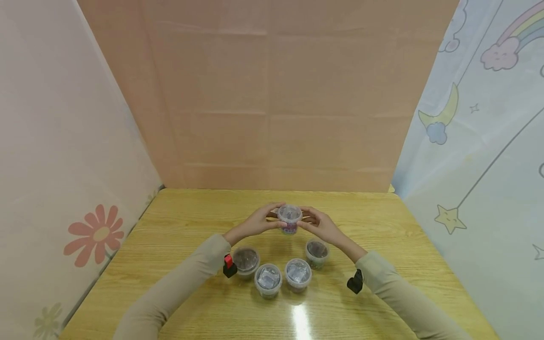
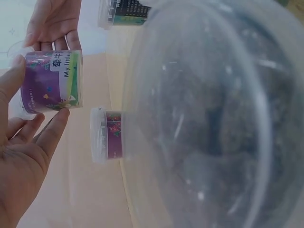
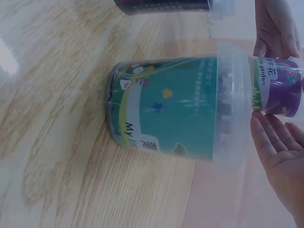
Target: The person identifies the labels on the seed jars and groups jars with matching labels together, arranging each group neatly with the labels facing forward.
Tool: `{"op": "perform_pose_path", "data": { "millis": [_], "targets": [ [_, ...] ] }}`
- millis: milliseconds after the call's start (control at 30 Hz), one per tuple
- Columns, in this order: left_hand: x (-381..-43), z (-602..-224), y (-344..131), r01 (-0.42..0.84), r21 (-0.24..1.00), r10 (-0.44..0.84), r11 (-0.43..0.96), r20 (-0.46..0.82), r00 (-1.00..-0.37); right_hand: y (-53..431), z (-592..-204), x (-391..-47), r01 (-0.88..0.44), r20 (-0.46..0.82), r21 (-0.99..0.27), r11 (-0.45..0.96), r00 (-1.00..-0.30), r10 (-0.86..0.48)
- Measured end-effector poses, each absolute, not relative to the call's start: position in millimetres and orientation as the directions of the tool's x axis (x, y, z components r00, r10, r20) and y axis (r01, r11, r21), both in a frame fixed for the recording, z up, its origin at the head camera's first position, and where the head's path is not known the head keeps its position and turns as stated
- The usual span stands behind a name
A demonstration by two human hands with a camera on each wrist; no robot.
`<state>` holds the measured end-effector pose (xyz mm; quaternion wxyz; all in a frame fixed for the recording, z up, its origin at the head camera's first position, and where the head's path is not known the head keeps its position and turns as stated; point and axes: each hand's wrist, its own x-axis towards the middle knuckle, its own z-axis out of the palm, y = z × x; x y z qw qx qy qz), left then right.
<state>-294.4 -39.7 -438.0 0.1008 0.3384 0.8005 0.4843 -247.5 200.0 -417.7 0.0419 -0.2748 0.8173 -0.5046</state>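
Both hands hold one small clear-lidded plastic tub (image 1: 290,218), raised over the far middle of the table. Its label, purple and green with the words "My little" (image 2: 52,78), shows in the left wrist view. My left hand (image 1: 258,221) grips the tub's left side between thumb and fingers. On the opposite side, my right hand (image 1: 323,226) grips it the same way. The lid faces up towards the head camera. In the right wrist view a teal-labelled tub (image 3: 166,109) stands in front and overlaps part of the held one.
Several similar lidded tubs stand in an arc nearer me: one by the left sleeve (image 1: 245,262), two in the middle, one at right (image 1: 317,253). The wooden table (image 1: 178,212) meets a pinkish backdrop (image 1: 272,118) behind and patterned side walls.
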Motion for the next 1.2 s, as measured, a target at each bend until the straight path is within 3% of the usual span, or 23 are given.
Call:
{"op": "perform_pose_path", "data": {
  "millis": [600,967,1200],
  "targets": [
    [-301.4,-438.0,-30.9,0.450,0.828,0.642,0.335,0.149,-0.752,205.6,-418.2,-250.0,-0.445,0.258,-0.837,0.319,-0.834,-0.488],
    [-306.4,-437.2,-24.7,0.520,0.778,0.656,0.352,0.191,-0.731,208.1,-416.8,-251.4,-0.440,0.252,-0.819,0.369,-0.853,-0.457],
    [-308.0,-434.9,-21.2,0.488,0.796,0.651,0.360,0.161,-0.742,210.2,-417.6,-252.9,-0.478,0.285,-0.781,0.402,-0.845,-0.452]
  ]
}}
